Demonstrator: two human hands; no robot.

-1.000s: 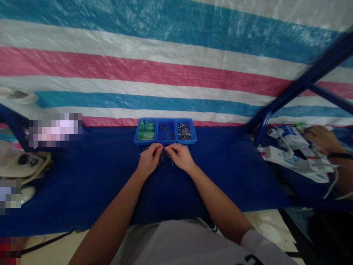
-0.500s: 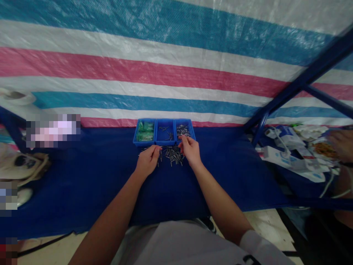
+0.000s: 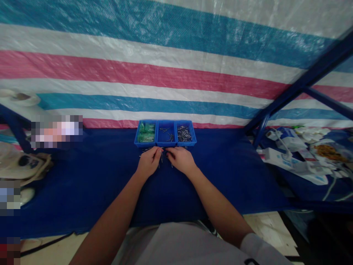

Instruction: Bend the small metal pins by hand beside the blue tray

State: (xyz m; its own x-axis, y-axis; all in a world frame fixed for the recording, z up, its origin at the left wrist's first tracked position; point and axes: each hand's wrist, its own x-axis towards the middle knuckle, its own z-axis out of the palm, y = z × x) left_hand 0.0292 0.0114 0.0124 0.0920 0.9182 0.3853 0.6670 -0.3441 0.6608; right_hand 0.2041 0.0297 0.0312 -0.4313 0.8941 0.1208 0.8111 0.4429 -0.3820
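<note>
My left hand is closed in a pinch at the front of a blue three-compartment tray. What sits between its fingertips is too small to make out. Close beside it, my right hand has its fingers curled together over the loose thin metal pins, most of which it hides. Green plastic packets fill the tray's left compartment. A few metal pins lie in the middle one, and the right one holds a heap of similar metal pins.
A dark blue cloth covers the surface. Behind it hangs a striped tarp. To the right are a blue metal frame, a white power strip and a bag of food. A beige bag is at the left.
My right hand has moved left and toward me from the right compartment, to beside my left hand, and now covers the loose pins. My left hand has stayed nearly in place.
</note>
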